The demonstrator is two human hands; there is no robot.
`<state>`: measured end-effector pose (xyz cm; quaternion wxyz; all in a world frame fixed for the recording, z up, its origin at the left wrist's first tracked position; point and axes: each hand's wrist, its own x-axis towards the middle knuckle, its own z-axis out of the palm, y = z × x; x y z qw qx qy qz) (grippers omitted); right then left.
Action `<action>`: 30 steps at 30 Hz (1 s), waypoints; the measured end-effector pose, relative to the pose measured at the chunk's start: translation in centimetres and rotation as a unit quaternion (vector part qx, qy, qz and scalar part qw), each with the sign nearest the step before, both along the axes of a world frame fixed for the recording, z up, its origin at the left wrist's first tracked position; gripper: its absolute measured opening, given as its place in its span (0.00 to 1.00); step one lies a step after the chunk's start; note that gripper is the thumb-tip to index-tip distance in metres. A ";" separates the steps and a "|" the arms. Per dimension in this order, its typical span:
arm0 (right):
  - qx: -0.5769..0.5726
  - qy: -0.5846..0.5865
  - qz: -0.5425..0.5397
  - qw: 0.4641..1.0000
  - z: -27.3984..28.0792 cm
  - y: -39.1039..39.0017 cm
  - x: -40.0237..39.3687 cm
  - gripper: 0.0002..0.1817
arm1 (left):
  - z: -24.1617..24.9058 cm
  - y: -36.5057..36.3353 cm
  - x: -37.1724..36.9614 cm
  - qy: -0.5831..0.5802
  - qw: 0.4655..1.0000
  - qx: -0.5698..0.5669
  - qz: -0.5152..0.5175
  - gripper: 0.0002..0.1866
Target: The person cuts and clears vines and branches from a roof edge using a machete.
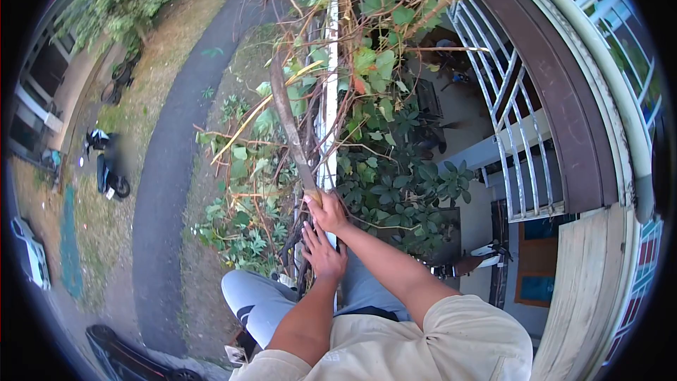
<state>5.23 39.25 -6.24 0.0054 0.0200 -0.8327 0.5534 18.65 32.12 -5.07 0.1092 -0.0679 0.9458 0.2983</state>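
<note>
My right hand (326, 212) is closed around the wooden handle of a machete (288, 116). Its long, worn blade points away from me, up among the vines. Just below it, my left hand (326, 254) lies with fingers stretched out on the vine stems and the edge of a white beam (329, 113). Tangled vines (370, 70) with green and some reddish leaves run along both sides of the beam. A yellowish stem (261, 114) crosses behind the blade.
I am high up, with my legs on either side of the beam. Far below on the left are a paved path (166, 169), a parked scooter (109, 169) and cars. To the right stand a metal railing (518, 127), a brown roof edge (557, 92) and a leafy shrub (395, 197).
</note>
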 end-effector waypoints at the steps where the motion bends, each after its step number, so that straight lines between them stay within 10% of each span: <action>1: 0.001 0.002 0.009 1.000 -0.1 0.2 -0.2 0.19 | 0.4 0.1 0.0 -0.016 1.000 -0.003 0.005 0.55; 22: 0.025 -0.014 -0.021 0.999 2.0 -0.1 0.3 0.20 | 0.9 0.5 -1.4 -0.132 0.989 0.022 0.056 0.62; 27: -0.182 -0.149 0.014 0.972 3.7 2.1 -0.4 0.15 | 0.6 2.6 -3.7 -0.121 0.977 0.028 0.174 0.62; 30: 0.000 0.033 -0.073 0.997 7.2 6.8 -5.6 0.08 | -0.4 3.1 -3.6 -0.047 0.986 -0.051 0.151 0.61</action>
